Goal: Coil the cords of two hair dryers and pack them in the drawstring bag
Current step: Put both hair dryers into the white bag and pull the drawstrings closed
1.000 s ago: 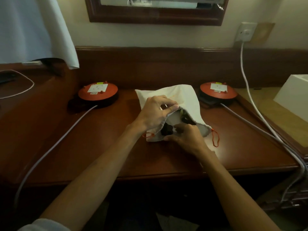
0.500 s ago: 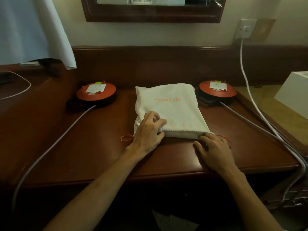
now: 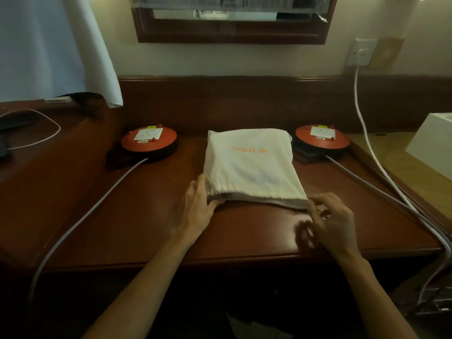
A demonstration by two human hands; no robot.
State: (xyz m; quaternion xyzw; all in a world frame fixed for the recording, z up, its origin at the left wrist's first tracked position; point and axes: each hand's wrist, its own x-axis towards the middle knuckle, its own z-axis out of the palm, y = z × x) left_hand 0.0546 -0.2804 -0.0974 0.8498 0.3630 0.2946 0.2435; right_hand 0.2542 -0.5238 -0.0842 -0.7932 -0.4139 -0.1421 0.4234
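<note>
The white drawstring bag with orange lettering lies flat and bulging in the middle of the wooden desk, its mouth towards me. The hair dryers are hidden inside it. My left hand rests against the bag's near left corner, fingers fairly straight along its side and thumb at the mouth. At the near right corner my right hand is blurred; its curled fingers pinch a bit of the drawstring.
Two round orange cable reels stand at the back, one on the left and one on the right, each with a grey cable running off the desk. A white cord hangs from the wall socket. A white box sits far right.
A second ago both hands were at the bag's open mouth with a dark dryer showing. The bag now lies flat and closed, and my hands have moved to its two near corners.
</note>
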